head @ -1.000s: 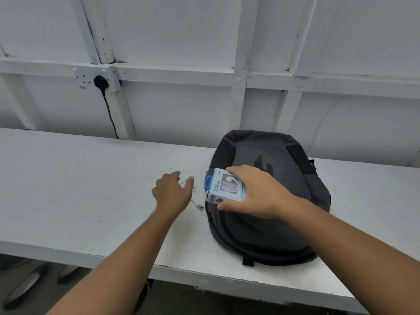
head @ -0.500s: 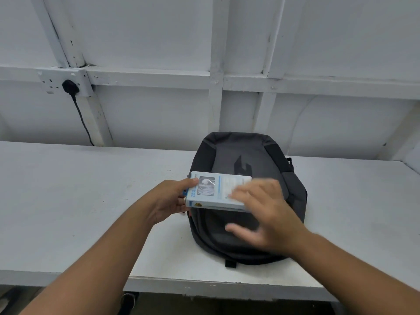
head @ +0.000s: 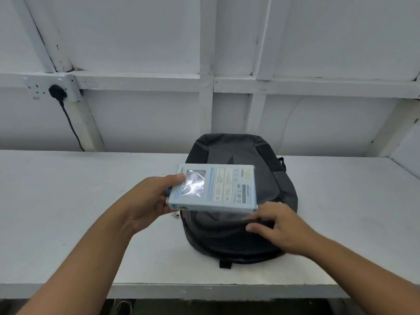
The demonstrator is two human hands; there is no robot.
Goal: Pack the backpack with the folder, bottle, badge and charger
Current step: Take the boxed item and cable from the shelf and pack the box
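Observation:
A dark grey backpack (head: 268, 178) lies flat on the white table (head: 68, 212), and no opening shows in it. Just above its near left part hangs a white and blue charger box (head: 218, 189) with a clear window. My left hand (head: 150, 201) grips the box by its left end. My right hand (head: 279, 226) is below the box's right corner, its loosely bent fingers touching the backpack's near part. No folder, bottle or badge is in view.
A small dark cable end (head: 175, 215) lies on the table by the backpack's left edge. A black plug (head: 58, 92) sits in a wall socket at the back left, its cord dropping behind the table. White panelled wall behind; the table edge is near me.
The box went from my right hand to my left hand, which now holds it alone. My right hand dropped from the box onto the backpack's near part.

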